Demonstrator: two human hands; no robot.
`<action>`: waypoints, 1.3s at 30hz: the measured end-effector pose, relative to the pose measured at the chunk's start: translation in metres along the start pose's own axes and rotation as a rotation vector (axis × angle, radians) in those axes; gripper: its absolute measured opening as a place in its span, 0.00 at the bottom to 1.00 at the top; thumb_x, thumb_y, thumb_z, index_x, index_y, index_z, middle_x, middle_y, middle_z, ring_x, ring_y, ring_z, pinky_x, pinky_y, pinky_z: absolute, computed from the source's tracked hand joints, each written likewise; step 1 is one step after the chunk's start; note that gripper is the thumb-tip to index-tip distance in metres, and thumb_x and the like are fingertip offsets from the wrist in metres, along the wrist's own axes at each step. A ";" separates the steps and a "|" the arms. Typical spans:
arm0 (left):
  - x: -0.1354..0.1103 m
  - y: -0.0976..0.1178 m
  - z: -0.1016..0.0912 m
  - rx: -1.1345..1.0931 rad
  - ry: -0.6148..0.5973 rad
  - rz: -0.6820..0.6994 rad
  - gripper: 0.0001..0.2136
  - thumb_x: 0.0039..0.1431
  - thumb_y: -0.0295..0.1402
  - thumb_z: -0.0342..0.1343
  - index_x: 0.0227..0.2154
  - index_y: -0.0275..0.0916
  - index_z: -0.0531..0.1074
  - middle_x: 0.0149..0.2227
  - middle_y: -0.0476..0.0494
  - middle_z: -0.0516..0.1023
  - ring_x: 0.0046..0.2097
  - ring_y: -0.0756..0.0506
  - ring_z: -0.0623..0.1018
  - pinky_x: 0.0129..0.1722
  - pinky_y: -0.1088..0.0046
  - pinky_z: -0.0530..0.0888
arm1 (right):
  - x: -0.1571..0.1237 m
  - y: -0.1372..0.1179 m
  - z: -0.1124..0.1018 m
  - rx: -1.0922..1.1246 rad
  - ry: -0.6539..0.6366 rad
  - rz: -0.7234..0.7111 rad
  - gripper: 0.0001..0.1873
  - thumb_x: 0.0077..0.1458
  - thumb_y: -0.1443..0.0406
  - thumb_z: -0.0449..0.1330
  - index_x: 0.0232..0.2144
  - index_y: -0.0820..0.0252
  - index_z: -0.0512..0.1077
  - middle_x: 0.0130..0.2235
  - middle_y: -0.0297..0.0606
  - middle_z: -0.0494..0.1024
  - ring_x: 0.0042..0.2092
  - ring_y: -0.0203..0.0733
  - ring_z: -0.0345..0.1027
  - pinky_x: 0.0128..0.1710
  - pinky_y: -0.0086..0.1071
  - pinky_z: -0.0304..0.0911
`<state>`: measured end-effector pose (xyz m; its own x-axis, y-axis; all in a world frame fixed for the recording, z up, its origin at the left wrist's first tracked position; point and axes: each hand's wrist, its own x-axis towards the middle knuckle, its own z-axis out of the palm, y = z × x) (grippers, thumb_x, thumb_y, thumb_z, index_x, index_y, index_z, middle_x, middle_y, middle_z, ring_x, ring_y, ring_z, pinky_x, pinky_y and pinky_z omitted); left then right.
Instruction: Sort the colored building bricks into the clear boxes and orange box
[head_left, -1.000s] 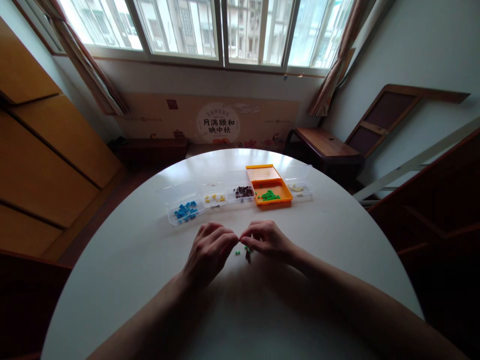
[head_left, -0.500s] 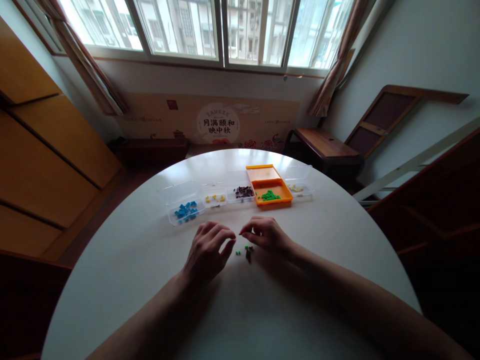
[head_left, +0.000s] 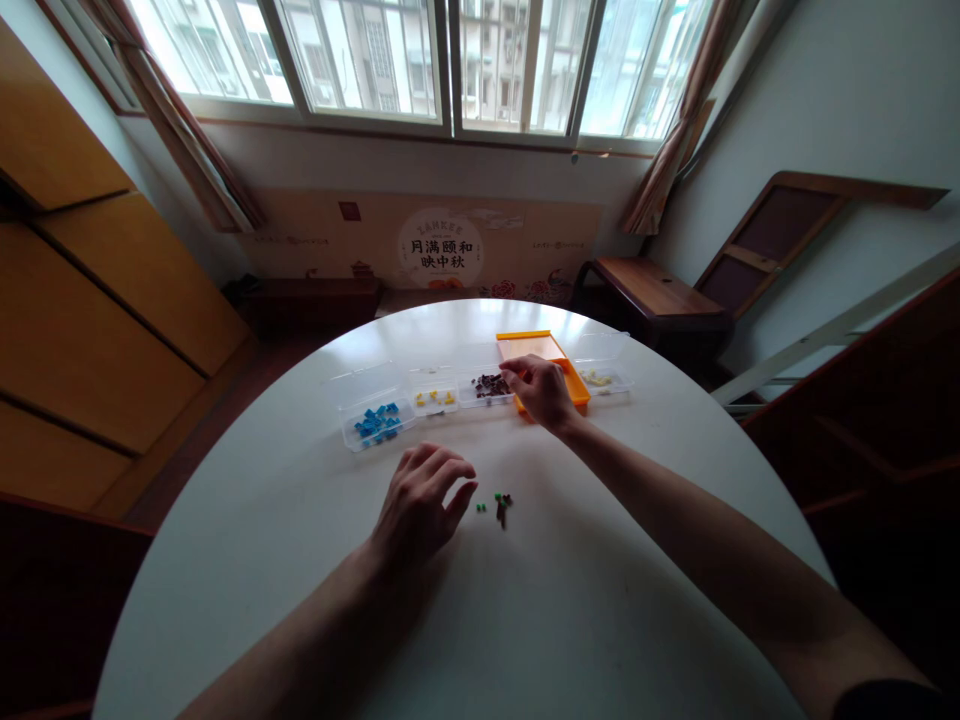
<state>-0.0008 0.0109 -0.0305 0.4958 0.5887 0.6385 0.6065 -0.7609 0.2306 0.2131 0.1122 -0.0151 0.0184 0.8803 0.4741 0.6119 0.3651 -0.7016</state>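
Observation:
On the white table (head_left: 315, 580) my left hand (head_left: 424, 500) rests with thumb and fingers curved apart, nothing seen between them. To its right lie a pair of small green pieces (head_left: 481, 508) and a little cluster of brown and green building pieces (head_left: 502, 511). My right hand (head_left: 540, 392) is farther out, over the orange box (head_left: 577, 387), and hides most of the green pieces inside. Its fingertips pinch close together beside the dark brown pieces (head_left: 490, 384) in a clear box; whatever they hold is too small to make out.
Clear boxes stand in a row with blue pieces (head_left: 377, 424), yellow pieces (head_left: 435, 398) and cream pieces (head_left: 596, 378). The orange box's open lid (head_left: 531, 346) leans back behind it. A wooden bench (head_left: 652, 285) stands beyond the table.
My right hand has moved away from the small pieces, forward to the orange box. My left hand has hardly moved. The view has shifted slightly.

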 end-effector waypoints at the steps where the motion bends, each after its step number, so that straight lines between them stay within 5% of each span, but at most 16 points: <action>1: 0.000 0.000 0.000 -0.004 -0.001 -0.001 0.03 0.59 0.28 0.53 0.30 0.39 0.70 0.30 0.47 0.76 0.36 0.46 0.71 0.40 0.67 0.67 | -0.002 0.001 -0.002 0.009 -0.005 0.000 0.09 0.53 0.67 0.60 0.35 0.62 0.79 0.34 0.39 0.79 0.28 0.34 0.66 0.34 0.30 0.64; 4: 0.000 0.001 0.001 -0.028 -0.022 -0.007 0.06 0.56 0.23 0.51 0.31 0.39 0.70 0.31 0.46 0.76 0.37 0.45 0.71 0.40 0.66 0.67 | -0.016 0.003 -0.011 0.054 -0.094 -0.034 0.09 0.53 0.67 0.60 0.36 0.62 0.78 0.33 0.38 0.78 0.26 0.32 0.63 0.31 0.29 0.62; 11: -0.003 0.001 0.001 -0.080 -0.217 -0.035 0.11 0.48 0.20 0.50 0.32 0.40 0.71 0.34 0.46 0.75 0.39 0.44 0.71 0.42 0.64 0.67 | -0.063 -0.004 -0.044 0.179 -0.668 -0.237 0.18 0.46 0.59 0.69 0.40 0.59 0.77 0.35 0.35 0.75 0.29 0.32 0.62 0.29 0.26 0.60; 14: -0.002 0.001 0.000 -0.090 -0.296 -0.040 0.09 0.49 0.23 0.53 0.32 0.41 0.72 0.34 0.46 0.74 0.40 0.44 0.70 0.42 0.65 0.67 | -0.078 -0.009 -0.049 0.129 -0.773 -0.276 0.21 0.45 0.56 0.70 0.41 0.58 0.76 0.36 0.36 0.74 0.33 0.34 0.66 0.33 0.27 0.62; 28: 0.001 0.004 0.002 -0.109 -0.337 -0.011 0.07 0.59 0.26 0.53 0.28 0.40 0.73 0.32 0.47 0.74 0.36 0.47 0.68 0.40 0.68 0.64 | -0.102 -0.017 -0.028 -0.032 -0.603 -0.257 0.05 0.52 0.65 0.64 0.34 0.58 0.77 0.33 0.36 0.74 0.32 0.35 0.67 0.35 0.27 0.61; 39: 0.004 0.006 0.002 -0.073 -0.021 0.125 0.02 0.60 0.28 0.56 0.32 0.40 0.72 0.30 0.49 0.74 0.36 0.48 0.69 0.39 0.69 0.63 | -0.103 -0.030 -0.026 0.313 -0.551 -0.082 0.07 0.55 0.68 0.60 0.30 0.62 0.80 0.27 0.34 0.73 0.25 0.29 0.60 0.28 0.23 0.57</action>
<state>0.0059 0.0092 -0.0275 0.5782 0.4931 0.6500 0.4929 -0.8460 0.2033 0.2134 0.0023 -0.0290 -0.4796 0.8416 0.2484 0.3321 0.4361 -0.8364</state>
